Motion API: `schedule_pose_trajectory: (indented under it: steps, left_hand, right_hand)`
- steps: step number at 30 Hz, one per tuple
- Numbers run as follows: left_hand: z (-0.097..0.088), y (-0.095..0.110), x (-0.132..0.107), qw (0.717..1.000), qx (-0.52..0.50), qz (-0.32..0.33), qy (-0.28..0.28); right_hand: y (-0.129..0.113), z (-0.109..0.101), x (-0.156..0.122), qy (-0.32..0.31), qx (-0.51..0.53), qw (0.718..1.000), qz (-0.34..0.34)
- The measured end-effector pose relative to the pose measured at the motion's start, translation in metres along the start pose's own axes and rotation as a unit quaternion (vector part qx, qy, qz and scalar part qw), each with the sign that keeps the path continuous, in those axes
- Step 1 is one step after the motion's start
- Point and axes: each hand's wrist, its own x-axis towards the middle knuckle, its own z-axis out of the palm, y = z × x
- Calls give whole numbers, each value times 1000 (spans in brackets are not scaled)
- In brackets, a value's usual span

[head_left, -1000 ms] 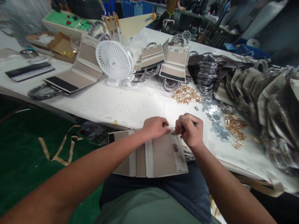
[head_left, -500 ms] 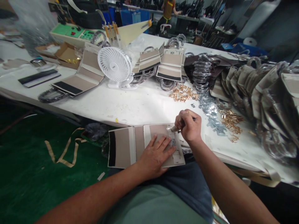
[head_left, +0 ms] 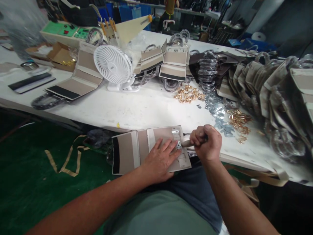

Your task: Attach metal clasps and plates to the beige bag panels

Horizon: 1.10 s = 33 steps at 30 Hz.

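A tan panel [head_left: 160,135] is held flat by the spread fingers [head_left: 168,150] of the left hand [head_left: 157,161]; a pale-handled tool [head_left: 186,143] is clenched in the right hand [head_left: 205,143].

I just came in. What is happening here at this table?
A seated person presses their left hand flat on a folded beige-and-black fabric panel on their lap. Their right hand grips a pale-handled tool beside a small silver metal fitting on the panel. Loose gold metal clips lie on the white table ahead, with a white plastic fan further left.
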Motion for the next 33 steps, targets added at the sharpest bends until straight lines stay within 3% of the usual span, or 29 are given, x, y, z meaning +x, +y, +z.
schedule_pose_trajectory:
  steps: [14, 24, 33]
  left_hand:
    - [9, -10, 1, 1000, -4, 11, -4]
    - [2, -30, 5, 998, -2, 61, -19]
    - [4, -32, 7, 997, 0, 68, -29]
  right_hand:
    - [7, -1, -8, -46, -60, 997, -7]
    - [6, -9, 15, 106, 71, 990, 62]
    - [9, -14, 20, 137, 71, 984, 88]
